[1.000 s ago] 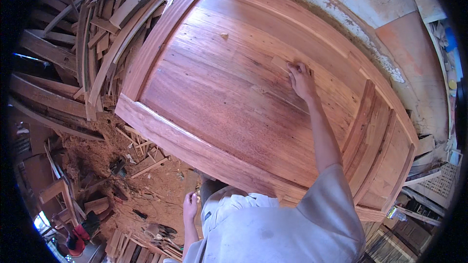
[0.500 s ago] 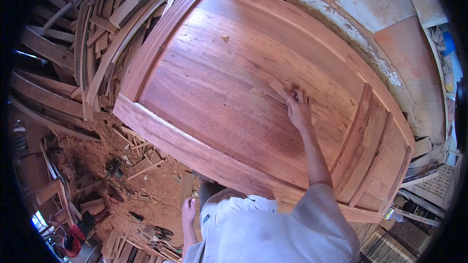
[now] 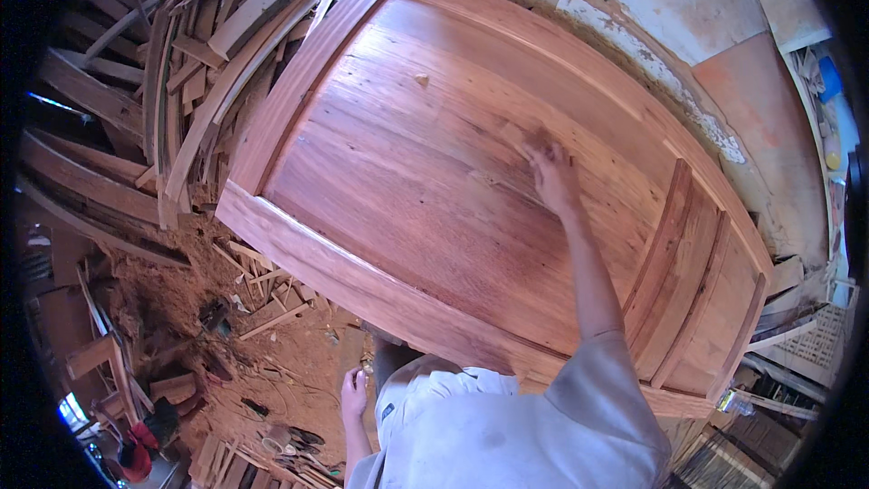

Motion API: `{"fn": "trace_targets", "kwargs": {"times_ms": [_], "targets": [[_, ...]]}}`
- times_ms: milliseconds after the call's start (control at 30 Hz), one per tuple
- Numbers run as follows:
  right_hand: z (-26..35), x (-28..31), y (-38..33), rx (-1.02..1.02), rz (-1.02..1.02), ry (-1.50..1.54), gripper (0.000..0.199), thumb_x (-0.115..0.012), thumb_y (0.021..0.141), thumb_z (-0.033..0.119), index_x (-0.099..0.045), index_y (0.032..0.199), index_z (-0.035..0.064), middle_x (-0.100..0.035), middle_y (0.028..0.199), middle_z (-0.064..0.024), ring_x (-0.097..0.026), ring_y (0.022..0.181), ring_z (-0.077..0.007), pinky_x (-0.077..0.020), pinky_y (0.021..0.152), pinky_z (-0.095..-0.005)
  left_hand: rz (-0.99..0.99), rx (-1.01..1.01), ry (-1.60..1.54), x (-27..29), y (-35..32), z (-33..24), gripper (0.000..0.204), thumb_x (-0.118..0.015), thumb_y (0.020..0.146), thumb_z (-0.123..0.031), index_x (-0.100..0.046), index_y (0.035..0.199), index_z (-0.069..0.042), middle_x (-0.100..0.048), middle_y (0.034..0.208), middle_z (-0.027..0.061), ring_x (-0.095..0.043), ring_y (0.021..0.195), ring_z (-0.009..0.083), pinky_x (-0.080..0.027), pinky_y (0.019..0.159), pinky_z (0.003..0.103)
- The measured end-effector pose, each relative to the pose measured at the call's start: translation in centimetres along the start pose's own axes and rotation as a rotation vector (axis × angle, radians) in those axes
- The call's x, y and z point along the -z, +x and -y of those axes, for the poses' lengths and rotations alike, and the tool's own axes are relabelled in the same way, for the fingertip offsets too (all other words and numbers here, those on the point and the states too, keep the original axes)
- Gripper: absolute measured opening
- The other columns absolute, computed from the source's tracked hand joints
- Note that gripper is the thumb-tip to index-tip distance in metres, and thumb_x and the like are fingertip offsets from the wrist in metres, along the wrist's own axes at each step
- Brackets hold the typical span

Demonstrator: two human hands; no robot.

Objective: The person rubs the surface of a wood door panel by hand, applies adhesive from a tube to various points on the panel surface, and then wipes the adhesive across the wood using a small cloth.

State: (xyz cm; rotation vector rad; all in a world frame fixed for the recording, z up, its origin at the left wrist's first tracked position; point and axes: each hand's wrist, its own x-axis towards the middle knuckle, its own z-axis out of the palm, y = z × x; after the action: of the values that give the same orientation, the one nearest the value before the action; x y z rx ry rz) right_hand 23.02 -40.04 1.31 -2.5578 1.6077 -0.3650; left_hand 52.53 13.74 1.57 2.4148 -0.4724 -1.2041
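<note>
Right hand (image 3: 550, 177) flat on wooden panel (image 3: 407, 190), fingers open, left hand (image 3: 353, 396) perhaps loosely curled

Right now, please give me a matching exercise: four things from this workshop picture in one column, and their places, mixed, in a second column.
Things:
1. right hand
2. left hand
3. pile of wooden slats
4. wood offcuts

Places:
A. hanging low beside the white shirt
B. on the sawdust floor below the panel
C. pressed on the large reddish wooden panel
D. stacked left of the panel

Pairs: 1-C, 2-A, 3-D, 4-B
</note>
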Motion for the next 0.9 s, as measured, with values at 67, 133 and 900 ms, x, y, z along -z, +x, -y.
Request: {"fn": "trace_targets", "kwargs": {"times_ms": [67,133,900], "targets": [[1.0,-0.2,-0.8,0.035,0.062,0.021,0.038,-0.058,0.089,0.012,-0.060,0.125,0.0247,-0.054,0.108,-0.0097,-0.054,0.100,-0.0294,-0.0400,0.087,-0.0458,0.026,0.013,0.010,0.0,-0.2,0.8,0.038,-0.052,0.096,-0.031,-0.058,0.115,0.002,-0.065,0.104,0.0162,-0.063,0.095,0.0223,-0.048,0.085,0.035],[0.9,-1.4,-1.0,0.066,-0.021,0.003,0.040,-0.059,0.088,0.012,-0.059,0.125,0.0263,-0.054,0.106,-0.0093,-0.053,0.100,-0.0291,-0.0394,0.088,-0.0456,0.069,0.021,0.052,-0.1,0.4,2.7,0.038,-0.052,0.097,-0.031,-0.058,0.116,0.002,-0.066,0.105,0.0167,-0.063,0.094,0.0231,-0.049,0.084,0.035],[10.7,0.1,3.2,-0.446,-0.055,0.549,0.034,-0.055,0.094,0.014,-0.055,0.128,0.0104,-0.059,0.102,-0.0160,-0.058,0.086,-0.0246,-0.0483,0.078,-0.0384,-0.514,0.047,-0.941,6.7,12.2,-5.5,0.025,-0.048,0.100,-0.027,-0.052,0.113,-0.005,-0.057,0.091,0.0062,-0.053,0.076,0.0132,-0.044,0.067,0.029]]}}
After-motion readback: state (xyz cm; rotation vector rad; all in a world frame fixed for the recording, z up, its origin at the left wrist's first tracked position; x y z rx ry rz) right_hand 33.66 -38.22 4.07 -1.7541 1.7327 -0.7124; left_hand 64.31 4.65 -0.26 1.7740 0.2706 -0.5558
